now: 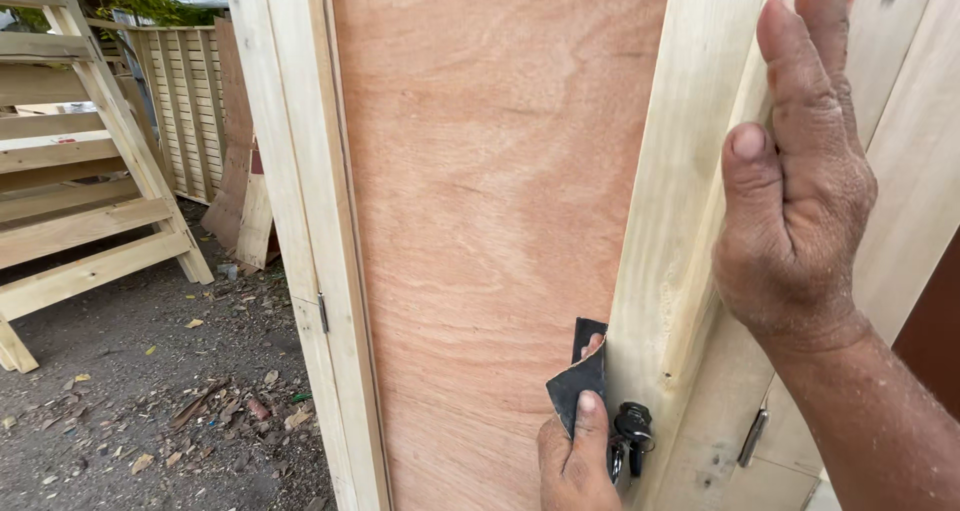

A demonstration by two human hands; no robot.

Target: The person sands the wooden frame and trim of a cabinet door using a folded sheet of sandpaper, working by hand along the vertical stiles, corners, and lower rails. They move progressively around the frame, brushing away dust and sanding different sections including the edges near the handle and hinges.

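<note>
My left hand (pixel 575 461) pinches a small dark piece of sandpaper (pixel 572 379) and presses it against the inner edge of a pale wooden upright (pixel 665 191). That upright borders a reddish plywood panel (pixel 490 191). A bunch of dark keys (pixel 632 436) hangs from the upright just right of my left thumb. My right hand (pixel 795 201) lies flat and high on the same upright, fingers pointing up, holding nothing.
Another pale upright (pixel 300 171) with a small hinge (pixel 323 313) edges the panel on the left. A metal hinge (pixel 753 437) sits at lower right. Wooden frames (pixel 90 201) and slatted panels (pixel 185 101) stand at the left on gravel ground (pixel 150 401) littered with wood scraps.
</note>
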